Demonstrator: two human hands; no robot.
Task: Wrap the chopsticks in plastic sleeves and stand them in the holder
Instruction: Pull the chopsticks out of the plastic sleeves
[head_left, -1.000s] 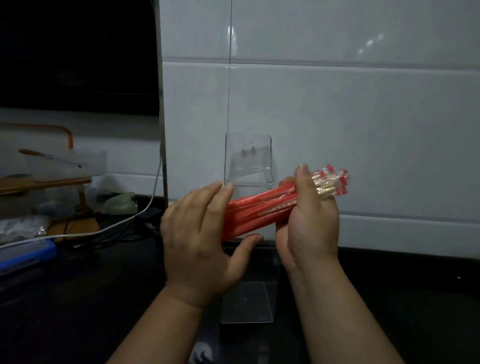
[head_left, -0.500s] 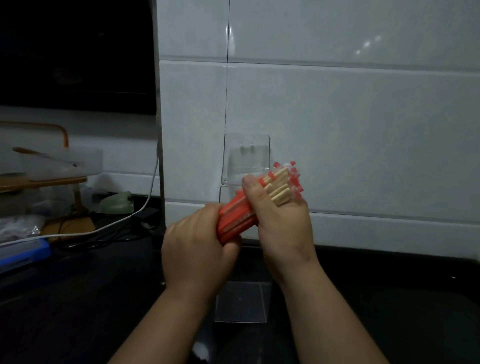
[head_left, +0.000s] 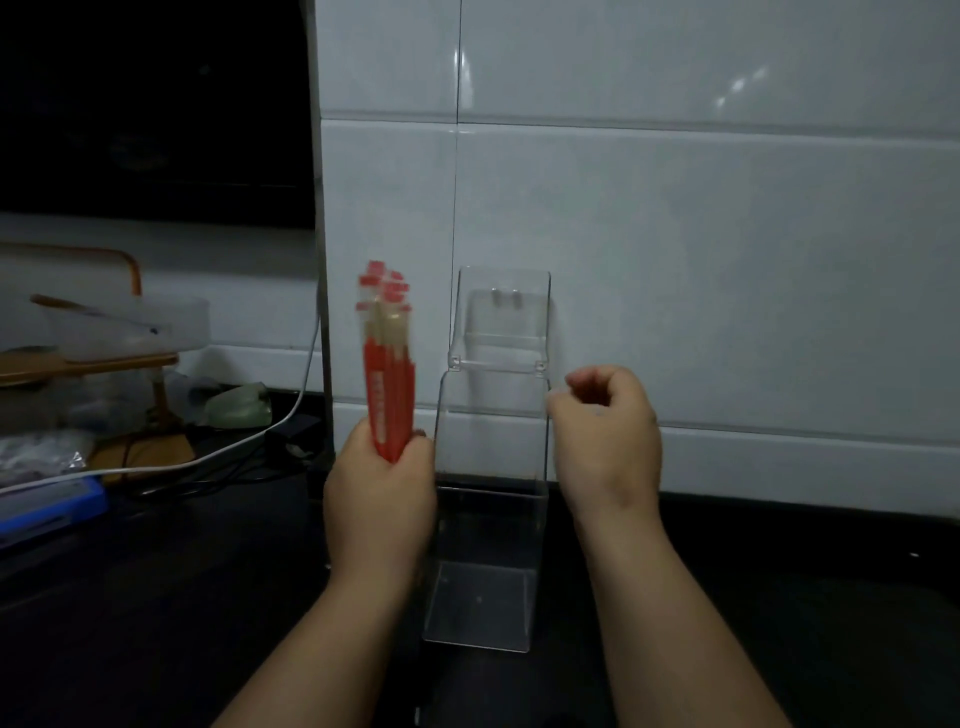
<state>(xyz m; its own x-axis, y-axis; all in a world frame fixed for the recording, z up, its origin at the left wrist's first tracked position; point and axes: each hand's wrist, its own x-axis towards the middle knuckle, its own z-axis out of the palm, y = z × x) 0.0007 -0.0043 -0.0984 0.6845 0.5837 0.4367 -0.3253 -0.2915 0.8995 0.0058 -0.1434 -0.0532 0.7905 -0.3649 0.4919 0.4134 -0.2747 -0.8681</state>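
My left hand (head_left: 382, 493) grips the lower end of a bundle of sleeved chopsticks (head_left: 388, 364), red wrappers with clear tops, held upright just left of the holder. The clear acrylic holder (head_left: 491, 525) stands on the dark counter against the white tiled wall, nothing visible inside it. My right hand (head_left: 605, 436) hovers at the holder's right edge with fingers curled, holding nothing.
A white cable (head_left: 218, 452) runs across the counter at the left. Behind it stand a wooden rack with a clear plastic tub (head_left: 130, 327), a blue box (head_left: 47, 506) and a plastic bag (head_left: 36, 452). A metal post (head_left: 322, 312) rises left of the tiles.
The bundle lay slanted between both hands before. Now my right hand has let go and moved right, and my left hand has turned the bundle upright, left of the holder.
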